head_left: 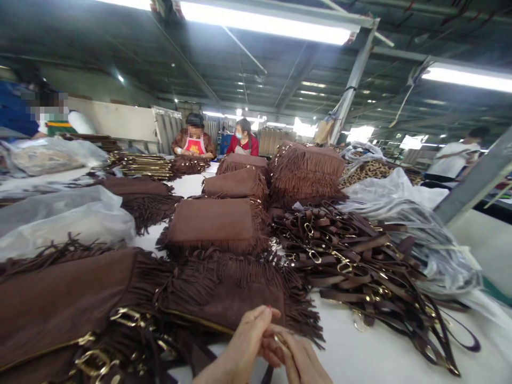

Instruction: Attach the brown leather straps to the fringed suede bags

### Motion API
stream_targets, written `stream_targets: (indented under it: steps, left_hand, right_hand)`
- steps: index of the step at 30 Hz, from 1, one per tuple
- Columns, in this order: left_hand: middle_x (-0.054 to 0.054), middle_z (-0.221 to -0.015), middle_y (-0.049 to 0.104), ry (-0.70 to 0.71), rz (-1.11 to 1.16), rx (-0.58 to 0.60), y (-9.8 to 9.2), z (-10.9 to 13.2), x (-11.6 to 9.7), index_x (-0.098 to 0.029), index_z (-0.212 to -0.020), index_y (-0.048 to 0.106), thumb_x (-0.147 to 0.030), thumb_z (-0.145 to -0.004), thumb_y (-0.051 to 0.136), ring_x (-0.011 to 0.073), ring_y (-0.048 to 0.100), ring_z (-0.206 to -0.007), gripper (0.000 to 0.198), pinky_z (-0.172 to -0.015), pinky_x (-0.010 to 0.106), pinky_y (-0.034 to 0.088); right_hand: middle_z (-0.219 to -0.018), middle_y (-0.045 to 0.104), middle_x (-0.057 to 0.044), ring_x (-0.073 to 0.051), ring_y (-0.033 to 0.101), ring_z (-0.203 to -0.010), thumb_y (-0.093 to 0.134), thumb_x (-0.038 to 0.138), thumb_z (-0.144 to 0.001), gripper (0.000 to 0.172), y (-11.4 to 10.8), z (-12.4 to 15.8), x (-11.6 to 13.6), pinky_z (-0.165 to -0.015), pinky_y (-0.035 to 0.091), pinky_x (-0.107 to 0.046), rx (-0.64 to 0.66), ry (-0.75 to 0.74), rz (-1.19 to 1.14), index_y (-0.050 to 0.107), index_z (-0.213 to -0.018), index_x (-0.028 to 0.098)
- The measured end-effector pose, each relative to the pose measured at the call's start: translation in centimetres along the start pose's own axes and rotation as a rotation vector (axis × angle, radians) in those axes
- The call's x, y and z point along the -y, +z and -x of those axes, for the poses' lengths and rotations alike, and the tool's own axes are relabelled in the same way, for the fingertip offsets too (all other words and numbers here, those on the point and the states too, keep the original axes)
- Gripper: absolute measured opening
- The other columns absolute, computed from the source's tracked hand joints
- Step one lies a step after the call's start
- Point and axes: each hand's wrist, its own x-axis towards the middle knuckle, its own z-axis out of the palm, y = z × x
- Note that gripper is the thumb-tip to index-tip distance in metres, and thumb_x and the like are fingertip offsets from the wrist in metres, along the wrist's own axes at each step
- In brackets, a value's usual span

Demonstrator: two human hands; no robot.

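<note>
fringed left bag [60, 296] is laid flat. fringed middle bag [248, 293] is seen just beyond left hand [247, 340] and right hand [299, 354]; grip narrow, contents cannot be told. partway stage is judged: at right, straps [352, 266] are heaped on tabletop [344, 333], apparently unattached.

Text check, head view | I cannot read any word, number, brand or sign | on the red apron [189, 144] I see a yellow print [194, 147], but for me it is too small to read
</note>
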Motion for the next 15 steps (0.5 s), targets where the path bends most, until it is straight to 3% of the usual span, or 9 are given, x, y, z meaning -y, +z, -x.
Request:
stream_targets:
  steps: [5,8,10,13,15]
  left_hand:
    - [0.004,-0.048,0.057,-0.037,-0.242,0.039,0.1,0.6,-0.5,-0.013,-0.064,0.050,-0.073,-0.058,0.048,0.0075,0.043,-0.030,0.061,-0.033,0.019,0.025]
    - [0.000,-0.039,0.052,-0.029,-0.329,0.091,0.3,1.0,-0.4,-0.015,-0.059,0.050,-0.068,-0.059,0.052,0.0049,0.034,-0.026,0.054,-0.031,0.018,0.019]
    - [-0.001,-0.039,0.052,-0.014,-0.340,0.081,0.3,1.0,-0.2,-0.015,-0.060,0.050,-0.065,-0.061,0.052,0.0045,0.033,-0.026,0.050,-0.031,0.018,0.018]
    - [-0.002,-0.039,0.051,-0.007,-0.395,0.037,0.1,1.0,-0.1,-0.016,-0.058,0.049,-0.060,-0.064,0.051,0.0042,0.032,-0.026,0.045,-0.031,0.018,0.017]
    - [-0.003,-0.039,0.050,-0.012,-0.446,0.016,0.0,1.1,-0.1,-0.016,-0.057,0.049,-0.058,-0.064,0.052,0.0041,0.031,-0.026,0.043,-0.031,0.018,0.017]
  right_hand:
    - [-0.082,0.069,-0.006,-0.018,0.065,-0.064,0.031,0.026,-0.091,0.035,-1.7,-0.2,-0.7,-0.055,0.052,-0.026,-0.003,-0.065,0.288,0.064,-0.105,0.023]
    - [-0.083,0.068,-0.008,-0.019,0.064,-0.065,0.030,0.026,-0.091,0.037,-2.1,-0.2,-0.7,-0.057,0.051,-0.029,0.010,-0.096,0.315,0.064,-0.104,0.024]
    - [-0.084,0.068,-0.008,-0.018,0.063,-0.065,0.029,0.029,-0.091,0.038,-2.1,-0.1,-0.5,-0.060,0.052,-0.028,0.029,-0.040,0.174,0.063,-0.106,0.024]
    - [-0.088,0.068,-0.009,-0.017,0.064,-0.072,0.033,0.041,-0.089,0.039,-2.0,0.2,0.2,-0.066,0.052,-0.024,0.101,0.135,-0.232,0.061,-0.108,0.021]
    - [-0.080,0.068,-0.006,-0.017,0.065,-0.070,0.035,0.052,-0.086,0.046,-2.2,0.3,0.7,-0.063,0.052,-0.023,0.199,0.259,-0.468,0.061,-0.106,0.020]
